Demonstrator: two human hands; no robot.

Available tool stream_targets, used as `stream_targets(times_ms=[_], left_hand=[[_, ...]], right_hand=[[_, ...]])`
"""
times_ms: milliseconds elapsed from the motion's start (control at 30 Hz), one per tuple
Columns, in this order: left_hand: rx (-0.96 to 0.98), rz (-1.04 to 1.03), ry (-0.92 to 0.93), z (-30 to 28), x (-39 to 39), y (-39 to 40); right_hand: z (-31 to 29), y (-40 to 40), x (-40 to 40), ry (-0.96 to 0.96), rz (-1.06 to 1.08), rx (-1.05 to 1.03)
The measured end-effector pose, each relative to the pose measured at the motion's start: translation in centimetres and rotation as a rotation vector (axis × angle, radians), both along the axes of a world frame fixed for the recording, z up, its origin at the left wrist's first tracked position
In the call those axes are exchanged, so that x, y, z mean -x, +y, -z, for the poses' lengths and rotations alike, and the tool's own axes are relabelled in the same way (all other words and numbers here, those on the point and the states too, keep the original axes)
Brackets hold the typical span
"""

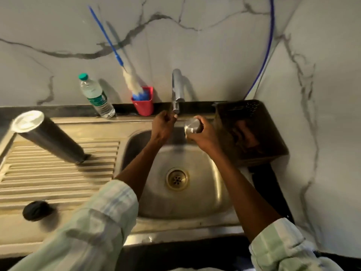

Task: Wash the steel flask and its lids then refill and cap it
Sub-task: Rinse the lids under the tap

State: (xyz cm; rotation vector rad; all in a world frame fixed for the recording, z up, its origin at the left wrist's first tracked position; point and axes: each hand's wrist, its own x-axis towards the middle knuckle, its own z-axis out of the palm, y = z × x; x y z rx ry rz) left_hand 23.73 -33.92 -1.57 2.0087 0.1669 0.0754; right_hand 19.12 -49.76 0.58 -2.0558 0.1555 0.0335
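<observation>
While both hands reach over the sink, each line below places things against the tap.

Left hand: fingers curled, raised to the mouth of the tap; whether it pinches the spout or holds something small, I cannot tell, as the fingers blur there.
Right hand: grips a round steel lid, fingers wrapped round its side, just right of the tap and a little below its mouth.
Sleeves: pale green striped cuffs, pushed up both forearms, near the bottom edge.
Sink: steel basin straight below the tap, with a brass-coloured drain at its middle.
Steel flask: stands upright on the ribbed draining board, well left of the tap, its pale top showing; apart from both hands.
Black lid: a dark round piece on the draining board, left of the tap and nearer the viewer than the flask.
Red cup: just left of the tap against the wall, holding a blue-handled bottle brush that leans on the marble.
Plastic bottle: green cap, farther left of the tap than the cup.
Dark basket: just right of the tap, on the tabletop in the corner.
</observation>
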Motion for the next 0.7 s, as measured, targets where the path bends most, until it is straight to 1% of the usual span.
stream_targets(times_ms=[100,200,233,333,400,500,600,700], left_hand=[[-0.026,0.014,-0.011,-0.9,-3.4,-1.7],[0.004,-0.036,0.082,-1.5,-5.6,-2.9],[0.023,-0.06,0.084,-1.5,-6.0,-3.0],[0.06,-0.079,-0.018,1.6,-8.2,-1.9],[0.018,-0.072,-0.049,2.4,-8.5,-1.4],[-0.085,-0.034,-0.047,-0.8,-7.2,-1.5],[-0.186,0.007,-0.065,-1.1,-7.1,-1.1],[-0.224,-0.026,-0.075,-1.7,-6.5,-1.1]], right_hand=[[0.2,-0.8,-2.0,0.012,-0.044,-0.011],[0.1,-0.9,-3.7,0.024,-0.109,-0.034],[0.1,-0.7,-4.1,0.023,-0.129,-0.044],[-0.1,-0.3,-5.4,0.014,-0.159,-0.056],[-0.2,-0.1,-6.0,0.021,-0.165,-0.061],[-0.3,0.3,-6.4,0.044,-0.159,-0.06],[-0.1,0.7,-6.5,0.044,-0.174,-0.053],[-0.5,1.1,-6.4,0.049,-0.192,-0.053]])
